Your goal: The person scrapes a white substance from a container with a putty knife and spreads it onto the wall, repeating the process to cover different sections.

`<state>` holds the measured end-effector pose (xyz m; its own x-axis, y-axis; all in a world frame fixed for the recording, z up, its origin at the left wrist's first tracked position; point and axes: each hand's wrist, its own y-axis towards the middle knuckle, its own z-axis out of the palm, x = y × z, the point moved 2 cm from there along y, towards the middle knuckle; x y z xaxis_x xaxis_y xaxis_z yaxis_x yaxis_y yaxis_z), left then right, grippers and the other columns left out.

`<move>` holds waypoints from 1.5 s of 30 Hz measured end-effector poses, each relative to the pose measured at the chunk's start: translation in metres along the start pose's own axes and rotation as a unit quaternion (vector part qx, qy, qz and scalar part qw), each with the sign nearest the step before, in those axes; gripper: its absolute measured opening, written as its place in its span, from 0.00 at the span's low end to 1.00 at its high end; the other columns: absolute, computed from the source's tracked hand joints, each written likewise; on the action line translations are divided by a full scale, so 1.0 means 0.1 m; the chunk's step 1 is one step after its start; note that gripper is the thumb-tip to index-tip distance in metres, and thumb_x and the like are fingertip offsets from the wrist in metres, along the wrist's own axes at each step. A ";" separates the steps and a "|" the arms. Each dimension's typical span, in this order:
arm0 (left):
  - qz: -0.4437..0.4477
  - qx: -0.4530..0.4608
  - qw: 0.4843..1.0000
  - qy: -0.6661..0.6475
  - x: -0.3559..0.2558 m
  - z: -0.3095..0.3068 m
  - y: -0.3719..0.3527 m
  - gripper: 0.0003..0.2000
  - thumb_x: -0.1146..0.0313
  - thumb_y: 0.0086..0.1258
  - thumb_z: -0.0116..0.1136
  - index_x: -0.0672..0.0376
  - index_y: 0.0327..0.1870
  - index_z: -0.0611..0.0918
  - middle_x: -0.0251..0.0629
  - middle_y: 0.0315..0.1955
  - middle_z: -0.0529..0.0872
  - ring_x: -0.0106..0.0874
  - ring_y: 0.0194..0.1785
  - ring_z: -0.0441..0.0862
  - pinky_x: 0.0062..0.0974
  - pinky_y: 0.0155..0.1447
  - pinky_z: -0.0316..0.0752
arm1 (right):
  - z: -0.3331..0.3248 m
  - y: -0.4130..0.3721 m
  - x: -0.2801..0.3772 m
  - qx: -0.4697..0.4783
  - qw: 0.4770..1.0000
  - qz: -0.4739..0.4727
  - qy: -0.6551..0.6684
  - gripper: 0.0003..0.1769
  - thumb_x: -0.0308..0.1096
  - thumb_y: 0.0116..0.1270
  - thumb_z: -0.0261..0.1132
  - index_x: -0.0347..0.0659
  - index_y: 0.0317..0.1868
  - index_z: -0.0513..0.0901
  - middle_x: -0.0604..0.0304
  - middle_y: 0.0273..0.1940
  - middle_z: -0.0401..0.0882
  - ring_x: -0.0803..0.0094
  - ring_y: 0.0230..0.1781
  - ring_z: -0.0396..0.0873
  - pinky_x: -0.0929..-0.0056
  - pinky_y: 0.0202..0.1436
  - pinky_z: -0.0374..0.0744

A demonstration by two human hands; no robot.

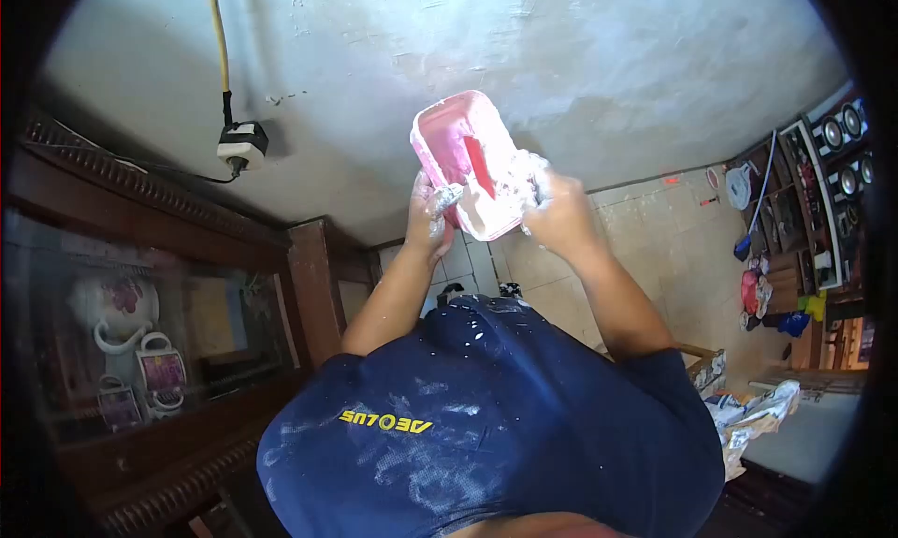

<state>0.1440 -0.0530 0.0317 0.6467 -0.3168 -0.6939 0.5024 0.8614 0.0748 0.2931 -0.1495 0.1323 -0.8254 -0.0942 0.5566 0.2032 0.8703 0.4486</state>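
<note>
My left hand (436, 212) is wrapped around the near left side of a pink plastic tub (432, 126), its thumb over the rim and smeared with white paste. The tub is tilted so that its inside faces me, and white paste (510, 178) coats its right side. A flat red piece (478, 164), perhaps part of a scraper, shows inside the tub. At the right rim, my right hand (558, 209) is closed, with thick white paste over its fingers. What it grips is hidden by the paste and slightly blurred.
A grey plastered wall (636, 61) rises ahead, with a plug and socket (243, 148) hanging on a cable. A dark wooden glass cabinet (187, 304) stands at left. Shelves with speakers (847, 150) line the right side. Small objects lie on the tiled floor (645, 248).
</note>
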 end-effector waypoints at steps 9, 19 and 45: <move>0.015 -0.047 0.999 -0.001 0.16 0.13 0.03 0.26 0.76 0.58 0.56 0.62 0.59 0.66 0.39 0.49 0.78 0.31 0.51 0.78 0.30 0.56 0.74 | -0.01 -0.06 -0.39 0.040 0.997 0.052 0.038 0.17 0.23 0.56 0.58 0.35 0.47 0.78 0.45 0.34 0.82 0.55 0.35 0.83 0.67 0.39 0.79; 0.015 -0.080 0.997 -0.003 0.13 -0.11 0.00 0.22 0.76 0.58 0.58 0.61 0.54 0.67 0.37 0.44 0.78 0.29 0.48 0.78 0.28 0.55 0.74 | 0.15 -0.24 -0.90 -0.021 0.792 0.354 0.497 0.12 0.27 0.68 0.57 0.37 0.51 0.74 0.64 0.33 0.78 0.82 0.28 0.75 0.81 0.27 0.73; 0.033 -0.126 0.990 -0.049 -0.22 -0.48 -0.05 0.22 0.75 0.59 0.56 0.59 0.56 0.67 0.37 0.48 0.76 0.31 0.51 0.77 0.32 0.57 0.74 | 0.77 -0.46 -0.47 0.041 0.402 0.324 0.856 0.18 0.38 0.68 0.57 0.37 0.53 0.77 0.52 0.46 0.80 0.70 0.32 0.81 0.77 0.34 0.82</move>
<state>0.0994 -0.0313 0.0117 0.7325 -0.2828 -0.6193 0.3053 0.9495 -0.0724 0.2825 -0.1476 0.0319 0.9714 0.0311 0.2355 0.0080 0.9865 -0.1635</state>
